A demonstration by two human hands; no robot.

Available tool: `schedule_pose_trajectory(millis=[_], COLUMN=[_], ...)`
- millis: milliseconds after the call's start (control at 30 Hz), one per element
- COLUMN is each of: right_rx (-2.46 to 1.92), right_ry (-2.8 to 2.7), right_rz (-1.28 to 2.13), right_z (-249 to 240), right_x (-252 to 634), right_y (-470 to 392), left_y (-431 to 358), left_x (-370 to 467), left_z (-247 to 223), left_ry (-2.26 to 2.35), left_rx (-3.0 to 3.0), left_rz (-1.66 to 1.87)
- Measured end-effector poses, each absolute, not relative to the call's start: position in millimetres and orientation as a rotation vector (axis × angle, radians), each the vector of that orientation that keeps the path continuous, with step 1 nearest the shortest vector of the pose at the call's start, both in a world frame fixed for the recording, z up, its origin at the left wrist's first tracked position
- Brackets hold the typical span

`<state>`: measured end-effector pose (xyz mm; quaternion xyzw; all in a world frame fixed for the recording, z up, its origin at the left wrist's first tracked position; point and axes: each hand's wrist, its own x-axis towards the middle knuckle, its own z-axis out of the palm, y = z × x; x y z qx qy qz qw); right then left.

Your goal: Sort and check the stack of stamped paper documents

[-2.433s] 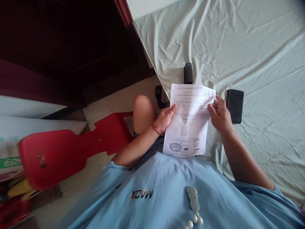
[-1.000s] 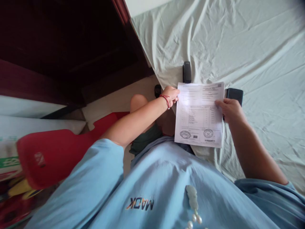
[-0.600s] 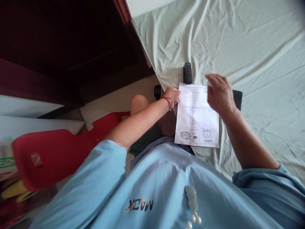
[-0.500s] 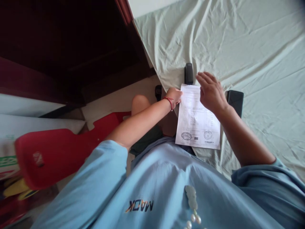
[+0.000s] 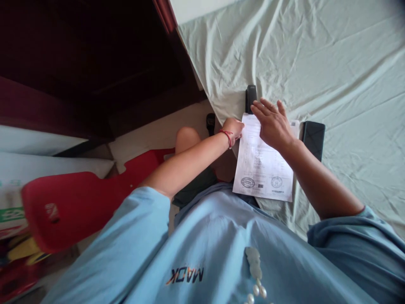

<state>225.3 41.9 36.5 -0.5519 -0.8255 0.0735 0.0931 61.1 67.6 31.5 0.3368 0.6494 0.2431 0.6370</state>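
Observation:
A printed sheet of paper [image 5: 262,169] with two round stamps lies at the corner of the cloth-covered surface, its lower edge reaching over my lap. My left hand [image 5: 233,130], with a red string bracelet at the wrist, pinches the sheet's upper left edge. Over the upper right part of the paper is my right hand [image 5: 274,126], fingers stretched out and thumb apart, holding nothing. Whether its palm touches the paper I cannot tell. Just beyond the paper's top edge stands a small black stapler-like object [image 5: 251,97], close to my right fingertips.
A black phone [image 5: 314,139] lies right of the paper on the wrinkled pale green cloth [image 5: 354,84]. To my left is a red plastic chair [image 5: 72,207]. Dark wooden furniture [image 5: 95,59] fills the upper left, beyond a strip of floor.
My right hand has moved slightly left over the paper and its thumb has spread, uncovering the sheet's upper right corner. My left hand keeps its pinch with hardly any shift.

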Motion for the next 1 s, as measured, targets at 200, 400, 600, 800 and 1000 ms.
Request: schedule_pose_trajectory(millis=[200, 400, 600, 800, 1000], right_rx=[-1.661, -1.624, -1.617, -1.638, -1.669], right_ry=[-2.463, -2.455, -2.432, -2.392, -2.219], right_rz=[0.246, 0.26, 0.247, 0.23, 0.159], right_z=[35.4, 28.5, 23.1, 25.2, 41.5], right_x=[219.8, 216.2, 214.7, 210.2, 219.0], right_y=[38.4, 36.0, 33.5, 37.4, 29.2], left_y=[66.9, 66.5, 66.7, 66.3, 54.6], left_x=[60.9, 59.5, 57.2, 55.9, 45.7], left_z=[34.5, 31.3, 27.9, 30.1, 34.0], left_ry=[1.469, 1.439, 1.407, 1.382, 1.437], left_rx=[0.754, 0.762, 0.763, 0.776, 0.819], left_rz=[0.543, 0.572, 0.578, 0.565, 0.571])
